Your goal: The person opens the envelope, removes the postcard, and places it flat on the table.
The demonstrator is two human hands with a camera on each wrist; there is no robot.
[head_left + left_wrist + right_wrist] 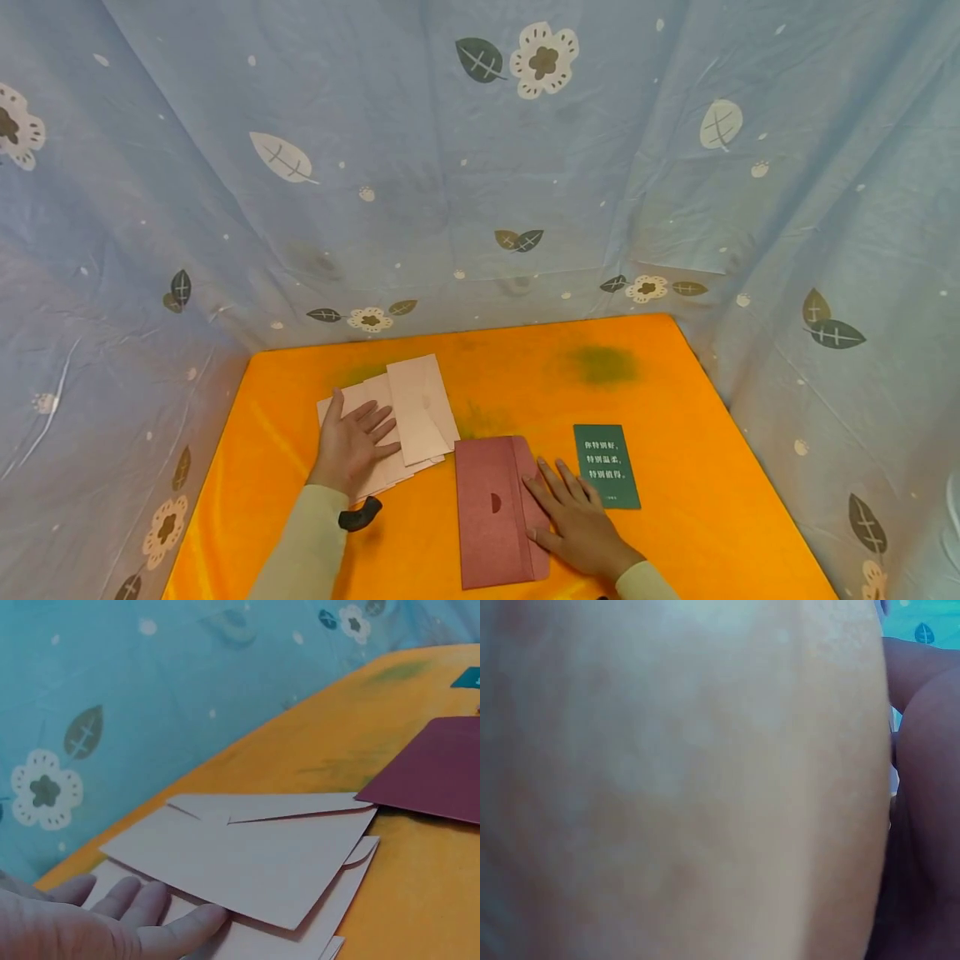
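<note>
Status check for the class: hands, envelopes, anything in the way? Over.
Left hand at pale envelopes, fingers extended. Right hand resting on red envelope. Green card close by right hand; no obstruction seen.

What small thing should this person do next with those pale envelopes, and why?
Perhaps nudge the top pale envelope square over the pale envelopes beneath: the pile looks unevenly fanned, and the left hand has its fingers by that top one's edge, while the right hand rests on the red envelope.

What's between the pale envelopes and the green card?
The red envelope, with the right hand resting on its edge; the head view shows this.
</note>
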